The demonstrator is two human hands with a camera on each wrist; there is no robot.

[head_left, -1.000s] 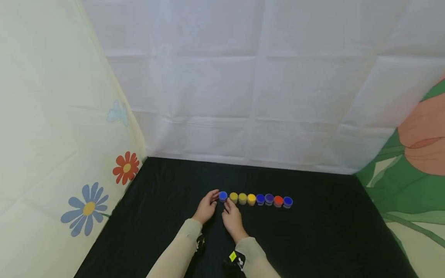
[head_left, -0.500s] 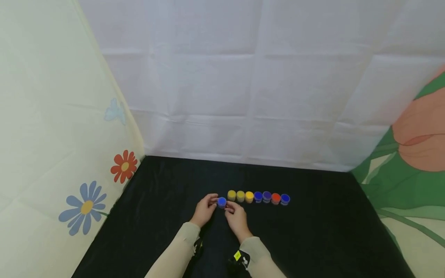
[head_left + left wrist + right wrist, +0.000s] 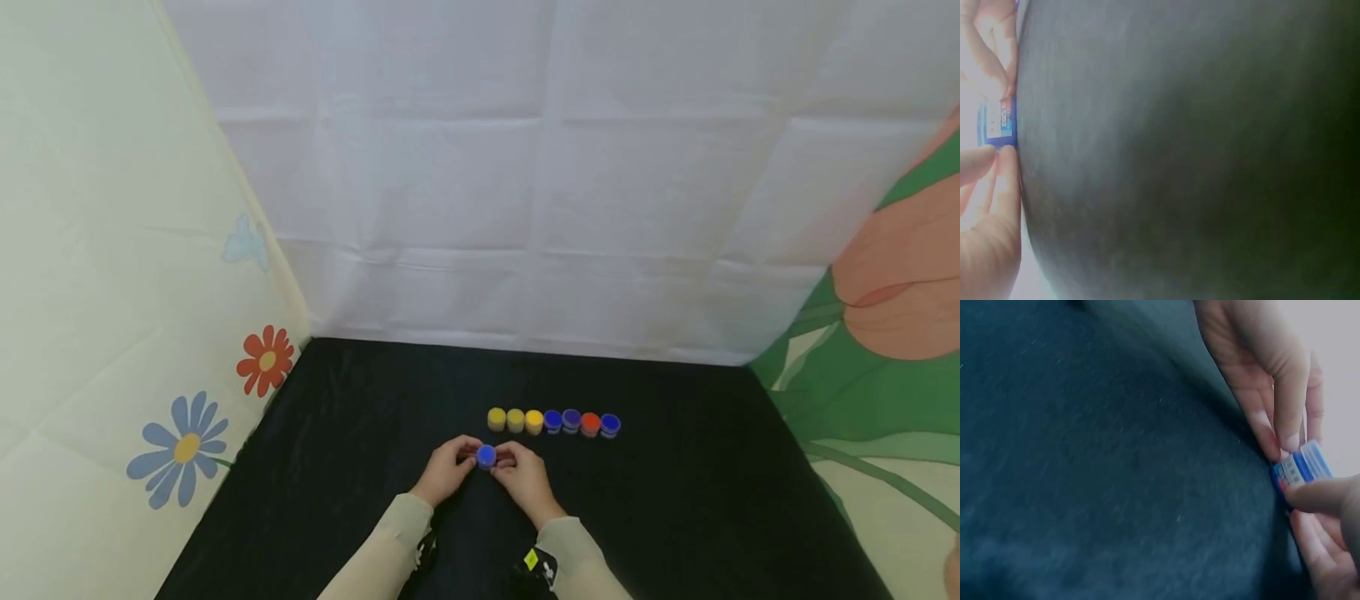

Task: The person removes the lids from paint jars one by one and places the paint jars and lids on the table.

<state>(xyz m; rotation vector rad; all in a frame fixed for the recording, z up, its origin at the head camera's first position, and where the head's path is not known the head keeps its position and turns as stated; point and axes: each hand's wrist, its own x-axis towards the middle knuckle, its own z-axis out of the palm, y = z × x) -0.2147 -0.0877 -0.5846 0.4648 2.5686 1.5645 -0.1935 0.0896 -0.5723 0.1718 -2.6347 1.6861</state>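
Observation:
A small blue paint pot [image 3: 486,456] is between my two hands, near the middle of the black cloth. My left hand [image 3: 444,472] pinches it from the left between thumb and fingers. From the right, my right hand [image 3: 527,481] pinches it in the same way. A printed white label shows on the side of the blue pot [image 3: 1292,471] in the right wrist view. Close up in the left wrist view, thumbs and fingers meet the blue pot [image 3: 999,122] from both sides.
Beyond the hands stands a row of several pots: dull yellow [image 3: 497,419], bright yellow [image 3: 534,422], blue [image 3: 552,420], purple [image 3: 572,420], red [image 3: 590,424] and blue at the right end. A white sheet [image 3: 420,208] hangs behind the black cloth [image 3: 675,500].
Both hands have drawn the blue pot from the left end of the row toward the person. The right hand's fingers now close in on its right side. The other pots keep their row.

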